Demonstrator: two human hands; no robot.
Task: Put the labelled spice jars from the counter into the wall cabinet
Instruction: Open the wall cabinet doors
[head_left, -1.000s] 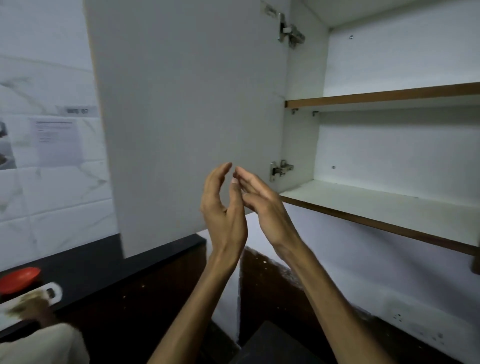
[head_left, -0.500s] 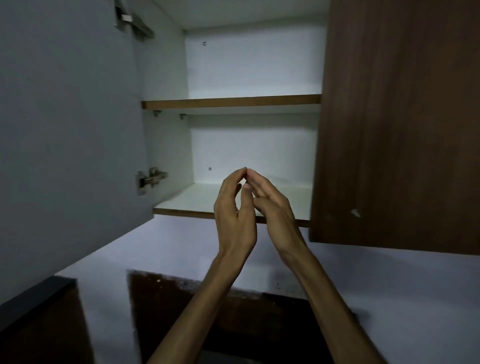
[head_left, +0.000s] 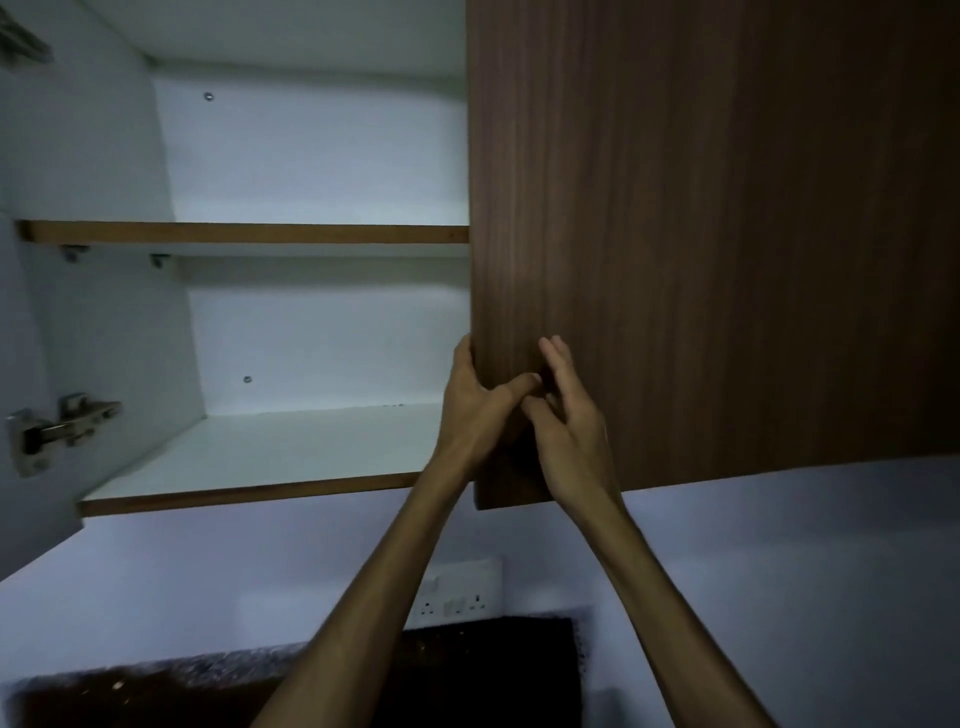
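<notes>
Both hands are up at the dark brown wood-grain cabinet door (head_left: 701, 234): the left hand (head_left: 475, 410) grips its free edge, fingers hidden behind, thumb on the front; the right hand (head_left: 569, 421) lies open and flat against the door's face. The white wall cabinet interior (head_left: 311, 322) stands open alongside, and no spice jars are in view.

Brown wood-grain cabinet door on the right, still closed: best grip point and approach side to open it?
Grip the brown wood-grain cabinet door by its free left vertical edge, low down, coming from the open white compartment side. No handle shows on its face, and that edge is exposed. The left hand already curls fingers around it there; the right hand rests against the face.
</notes>
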